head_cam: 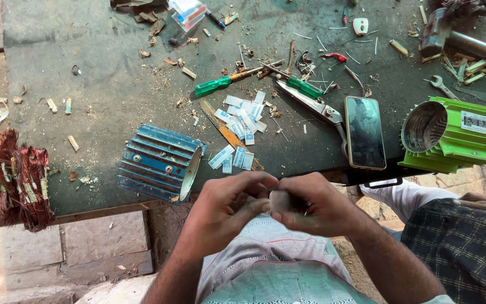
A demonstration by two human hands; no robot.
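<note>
While both hands pinch it | pale strip [279, 200] between left hand [226, 211], right hand [316, 205]

A dark, worn desk [102, 84] littered with wood chips and wire scraps. A blue ribbed motor housing [160, 163] lies near its front edge, with small white paper strips [242, 121] scattered just beside it. Two green-handled screwdrivers [220, 83] lie at the centre, next to metal snips [316, 107] and a face-up phone [364, 132]. A green motor housing [457, 135] sits at the right edge, a spanner [442, 87] behind it. Copper wire bundles [21, 180] rest at the left front corner.
</note>
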